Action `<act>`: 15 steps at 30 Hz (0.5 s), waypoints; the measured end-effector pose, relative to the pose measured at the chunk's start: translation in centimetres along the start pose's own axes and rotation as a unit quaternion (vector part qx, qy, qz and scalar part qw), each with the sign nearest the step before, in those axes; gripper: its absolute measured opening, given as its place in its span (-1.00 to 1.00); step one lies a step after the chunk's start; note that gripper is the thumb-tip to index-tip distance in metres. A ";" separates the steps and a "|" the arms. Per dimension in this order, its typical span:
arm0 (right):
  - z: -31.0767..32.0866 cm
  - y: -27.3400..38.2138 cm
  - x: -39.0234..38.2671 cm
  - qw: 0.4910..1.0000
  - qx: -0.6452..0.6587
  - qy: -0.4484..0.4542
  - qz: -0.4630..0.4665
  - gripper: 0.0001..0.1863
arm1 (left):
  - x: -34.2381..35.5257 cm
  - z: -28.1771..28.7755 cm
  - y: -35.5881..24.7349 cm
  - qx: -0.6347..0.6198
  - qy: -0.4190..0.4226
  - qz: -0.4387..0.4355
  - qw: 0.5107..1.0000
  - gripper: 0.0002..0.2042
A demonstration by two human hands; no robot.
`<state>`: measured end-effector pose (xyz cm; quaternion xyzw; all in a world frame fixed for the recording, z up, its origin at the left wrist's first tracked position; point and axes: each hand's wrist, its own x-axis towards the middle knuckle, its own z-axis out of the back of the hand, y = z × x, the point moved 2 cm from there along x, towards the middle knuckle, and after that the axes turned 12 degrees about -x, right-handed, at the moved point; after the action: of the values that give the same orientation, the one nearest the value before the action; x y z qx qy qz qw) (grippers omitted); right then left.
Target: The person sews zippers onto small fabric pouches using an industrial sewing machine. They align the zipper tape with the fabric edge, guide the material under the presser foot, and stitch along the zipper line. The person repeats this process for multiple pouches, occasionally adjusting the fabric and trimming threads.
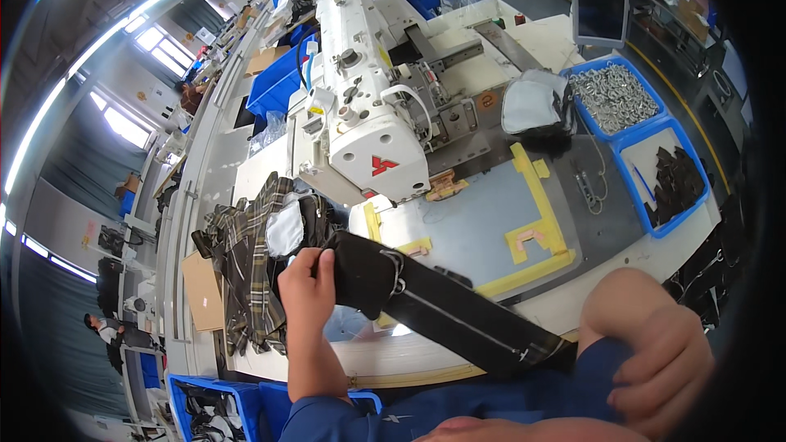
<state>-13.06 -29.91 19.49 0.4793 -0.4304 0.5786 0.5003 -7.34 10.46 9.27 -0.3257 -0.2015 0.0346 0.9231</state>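
Note:
My left hand [307, 282] pinches the upper left end of a long black fabric piece [458, 303] between thumb and fingers. Along this piece runs a pale zipper-like line, with a metal clasp [397, 272] near the held end and a small metal pull [521, 354] toward the other. Its far end reaches down to the right, against my blue clothing. On the right, close to my body, my right hand [665, 364] has its fingers curled in; whatever it may hold is hidden. Left of my left hand, plaid fabric [254, 254] lies in a heap with a white piece [285, 227].
A white industrial sewing machine [352, 106] stands ahead, over a plate edged with yellow tape [532, 196]. Blue trays at the right hold metal hooks [614, 96] and dark fabric pieces [678, 180]. A blue bin [246, 393] sits lower left; cardboard [202, 290] lies beside the plaid fabric.

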 end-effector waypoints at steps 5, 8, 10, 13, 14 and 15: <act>-0.4 0.9 -0.6 0.999 -0.010 -0.026 0.032 -0.55 | -1.5 -1.3 1.1 0.086 -0.011 -0.099 0.991 -0.73; 0.5 0.2 0.1 0.991 0.093 0.078 0.058 -0.59 | -2.7 -4.5 -1.0 -0.006 0.179 -0.138 0.974 -0.69; 0.3 0.5 -0.3 0.990 0.133 0.040 0.036 -0.60 | -4.3 -6.4 -2.4 -0.034 0.272 -0.201 0.940 -0.61; 0.9 0.4 0.5 0.986 0.157 0.056 -0.019 -0.64 | -5.7 -9.0 -3.8 -0.061 0.396 -0.244 0.883 -0.50; 1.0 0.7 0.6 0.988 0.145 0.048 -0.027 -0.66 | -6.0 -9.8 -3.8 -0.066 0.424 -0.252 0.867 -0.45; -0.1 1.3 -0.8 0.994 0.108 -0.006 -0.002 -0.69 | -6.2 -10.0 -3.8 -0.060 0.452 -0.260 0.851 -0.41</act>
<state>-14.35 -30.12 18.62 0.5348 -0.3673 0.6180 0.4441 -9.32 0.44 2.40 -0.2954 0.1592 -0.3700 0.8663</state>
